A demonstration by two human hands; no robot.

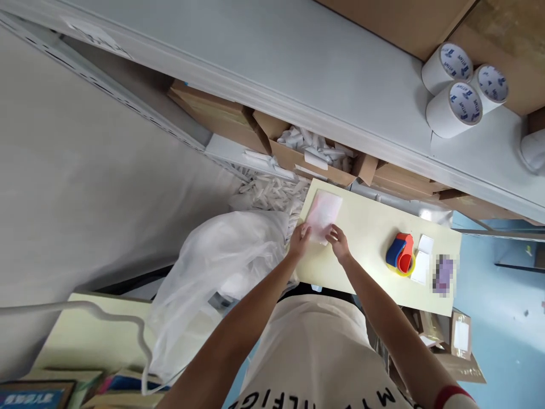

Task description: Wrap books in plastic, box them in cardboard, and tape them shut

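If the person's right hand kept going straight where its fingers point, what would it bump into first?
Probably the flat, pale pink-and-white rectangular packet. The right hand is already at its near right edge. Depth is hard to judge, so it might slide just over the top instead.

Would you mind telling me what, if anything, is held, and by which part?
A pale pink packet, held at its near corners by left hand and right hand.
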